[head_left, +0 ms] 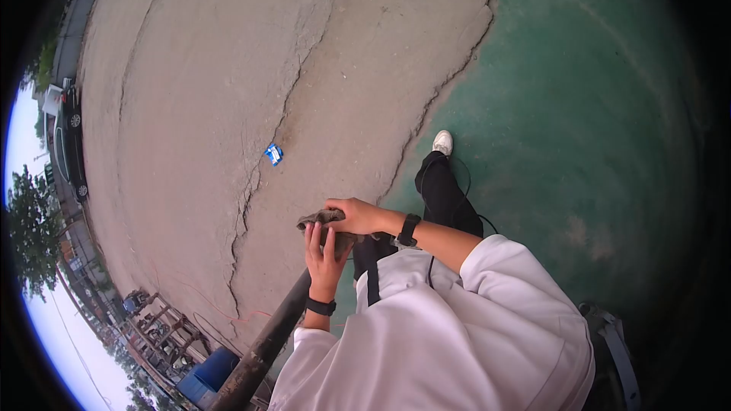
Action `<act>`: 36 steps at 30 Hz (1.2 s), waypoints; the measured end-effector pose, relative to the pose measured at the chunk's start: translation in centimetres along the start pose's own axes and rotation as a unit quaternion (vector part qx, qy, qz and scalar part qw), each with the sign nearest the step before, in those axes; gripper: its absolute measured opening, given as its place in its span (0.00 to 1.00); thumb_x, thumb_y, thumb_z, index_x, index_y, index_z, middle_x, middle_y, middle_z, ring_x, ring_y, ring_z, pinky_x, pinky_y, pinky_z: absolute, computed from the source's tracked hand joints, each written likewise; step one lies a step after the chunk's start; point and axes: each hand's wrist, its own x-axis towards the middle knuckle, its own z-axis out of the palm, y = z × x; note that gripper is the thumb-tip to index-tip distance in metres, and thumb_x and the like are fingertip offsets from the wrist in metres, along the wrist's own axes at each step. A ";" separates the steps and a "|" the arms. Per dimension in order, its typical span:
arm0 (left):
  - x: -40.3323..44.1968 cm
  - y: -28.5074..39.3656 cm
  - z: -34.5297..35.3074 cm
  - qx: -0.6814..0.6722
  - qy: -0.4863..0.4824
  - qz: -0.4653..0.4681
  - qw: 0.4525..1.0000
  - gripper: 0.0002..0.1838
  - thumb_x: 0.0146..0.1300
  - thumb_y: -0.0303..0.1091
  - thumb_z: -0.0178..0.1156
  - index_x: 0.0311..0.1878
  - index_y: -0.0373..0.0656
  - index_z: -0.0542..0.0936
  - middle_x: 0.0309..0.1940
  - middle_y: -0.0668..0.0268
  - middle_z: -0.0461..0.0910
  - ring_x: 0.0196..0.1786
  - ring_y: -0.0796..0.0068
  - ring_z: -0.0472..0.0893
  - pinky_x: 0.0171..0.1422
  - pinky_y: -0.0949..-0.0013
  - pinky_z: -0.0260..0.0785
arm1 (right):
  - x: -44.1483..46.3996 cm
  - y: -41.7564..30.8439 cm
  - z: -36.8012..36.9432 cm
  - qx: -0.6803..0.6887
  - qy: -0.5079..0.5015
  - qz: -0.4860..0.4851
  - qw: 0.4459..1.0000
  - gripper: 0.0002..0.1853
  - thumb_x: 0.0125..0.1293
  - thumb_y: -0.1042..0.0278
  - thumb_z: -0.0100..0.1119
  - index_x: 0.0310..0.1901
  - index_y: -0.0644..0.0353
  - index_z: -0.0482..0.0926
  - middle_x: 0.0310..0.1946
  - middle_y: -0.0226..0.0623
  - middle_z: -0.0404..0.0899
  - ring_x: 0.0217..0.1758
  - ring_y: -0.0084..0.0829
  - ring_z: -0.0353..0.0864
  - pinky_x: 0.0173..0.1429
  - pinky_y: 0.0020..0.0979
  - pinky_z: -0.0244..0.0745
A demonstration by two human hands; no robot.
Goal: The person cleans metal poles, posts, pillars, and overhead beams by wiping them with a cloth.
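Observation:
A crumpled grey-brown cloth (pixel 323 217) is held between both hands near the middle of the view. My right hand (pixel 356 216) grips it from the right, its fingers closed over the top. From below, my left hand (pixel 325 260) presses its fingers against the same cloth. Each wrist wears a black band. A thick dark pole (pixel 263 348) runs up from the bottom edge and passes behind my left wrist. What lies under the cloth is hidden.
A blue-and-white wrapper (pixel 274 154) lies on cracked concrete. Green ground (pixel 579 122) is at right, beside a metal frame (pixel 618 354). Blue barrels (pixel 216 367) and a cluttered rack (pixel 169 329) stand at lower left. A dark car (pixel 70 144) is farther off. A cable loops by my legs.

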 end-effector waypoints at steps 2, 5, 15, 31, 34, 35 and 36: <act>9.0 2.9 1.2 0.000 -0.004 0.041 0.999 0.42 0.46 0.34 0.77 0.66 0.44 0.68 0.67 0.50 0.64 0.69 0.41 0.65 0.69 0.46 0.66 | -0.7 -3.1 -8.2 -0.016 0.049 -0.028 0.998 0.19 0.61 0.58 0.63 0.48 0.61 0.74 0.38 0.47 0.82 0.40 0.43 0.82 0.47 0.37 0.75; 20.8 6.4 2.9 -0.044 -0.041 0.052 0.997 0.45 0.45 0.36 0.79 0.67 0.46 0.66 0.69 0.51 0.62 0.71 0.42 0.63 0.70 0.44 0.63 | -1.5 -6.8 -19.2 -0.006 0.113 -0.043 0.993 0.20 0.61 0.58 0.64 0.49 0.62 0.74 0.38 0.47 0.82 0.41 0.42 0.83 0.47 0.38 0.75; 67.1 17.6 18.9 -0.153 -0.093 0.168 0.969 0.54 0.42 0.35 0.79 0.72 0.44 0.58 0.72 0.45 0.57 0.64 0.43 0.72 0.62 0.52 0.73 | -1.9 -16.3 -63.7 -0.039 0.268 -0.037 0.962 0.24 0.60 0.50 0.64 0.46 0.63 0.75 0.38 0.49 0.82 0.44 0.49 0.82 0.48 0.41 0.75; 135.6 53.9 40.2 -0.256 -0.259 0.379 0.851 0.30 0.50 0.33 0.69 0.59 0.48 0.74 0.45 0.62 0.77 0.44 0.56 0.82 0.43 0.59 0.77 | -14.5 -33.4 -128.4 -0.141 0.522 -0.004 0.841 0.42 0.51 0.60 0.74 0.67 0.62 0.65 0.63 0.45 0.69 0.68 0.42 0.68 0.69 0.37 0.66; 147.6 58.0 46.0 -0.238 -0.238 0.355 0.872 0.30 0.49 0.34 0.70 0.58 0.48 0.74 0.44 0.62 0.78 0.43 0.55 0.82 0.42 0.58 0.77 | -12.6 -33.9 -143.0 -0.160 0.500 -0.006 0.851 0.43 0.48 0.62 0.76 0.66 0.61 0.66 0.62 0.45 0.69 0.67 0.43 0.69 0.69 0.37 0.65; 151.7 58.7 46.7 -0.224 -0.244 0.336 0.881 0.30 0.48 0.35 0.71 0.58 0.47 0.74 0.45 0.62 0.79 0.44 0.55 0.82 0.43 0.58 0.77 | -11.5 -34.8 -146.9 -0.143 0.486 -0.002 0.862 0.42 0.48 0.63 0.76 0.66 0.61 0.66 0.61 0.45 0.70 0.66 0.43 0.70 0.69 0.37 0.66; 154.2 58.4 46.3 -0.206 -0.258 0.308 0.892 0.31 0.48 0.36 0.72 0.57 0.47 0.74 0.46 0.61 0.79 0.44 0.54 0.82 0.43 0.58 0.77 | -10.5 -36.9 -150.7 -0.159 0.479 -0.013 0.863 0.40 0.48 0.65 0.75 0.64 0.62 0.68 0.60 0.45 0.72 0.64 0.43 0.72 0.68 0.37 0.67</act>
